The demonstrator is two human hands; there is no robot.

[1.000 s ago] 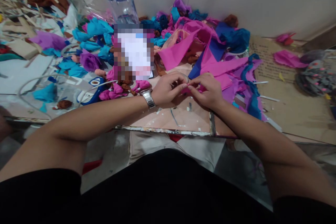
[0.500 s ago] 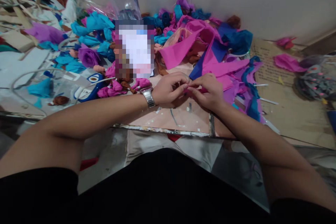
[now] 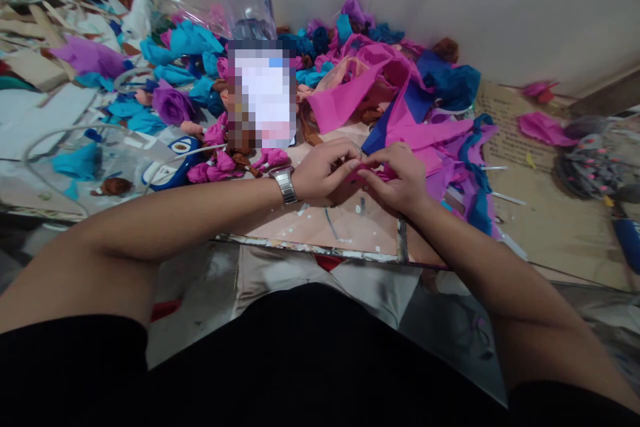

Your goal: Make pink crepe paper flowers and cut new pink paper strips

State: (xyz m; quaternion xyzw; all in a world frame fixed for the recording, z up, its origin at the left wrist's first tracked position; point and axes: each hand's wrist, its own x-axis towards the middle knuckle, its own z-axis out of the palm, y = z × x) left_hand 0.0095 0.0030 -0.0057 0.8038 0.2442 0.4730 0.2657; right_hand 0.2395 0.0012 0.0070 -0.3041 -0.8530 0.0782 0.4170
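Observation:
My left hand [image 3: 323, 170], with a metal-banded watch [image 3: 284, 185] at the wrist, is closed in a pinch near the table's front edge. Opposite it, my right hand [image 3: 397, 177] is pinched too, fingertips almost meeting the left ones. Between them is a small piece of pink crepe paper [image 3: 369, 169], mostly covered by the fingers. Just beyond my hands lie long pink crepe paper strips [image 3: 345, 97] and a blue strip [image 3: 400, 117]. Twisted pink paper pieces [image 3: 217, 167] sit left of my left wrist.
A clear water bottle [image 3: 247, 3] stands at the back, behind a blurred-out bright screen [image 3: 265, 93]. A blue-and-white device [image 3: 173, 163] with a cable lies left. Wooden sticks [image 3: 45, 20] pile up far left. Cardboard [image 3: 520, 213] covers the right side, with a dark pink-dotted bundle [image 3: 587, 163] on it.
The view has shifted slightly, so the bottle and screen sit a little farther right. Both hands keep their pinch on the pink paper, with only small finger movement.

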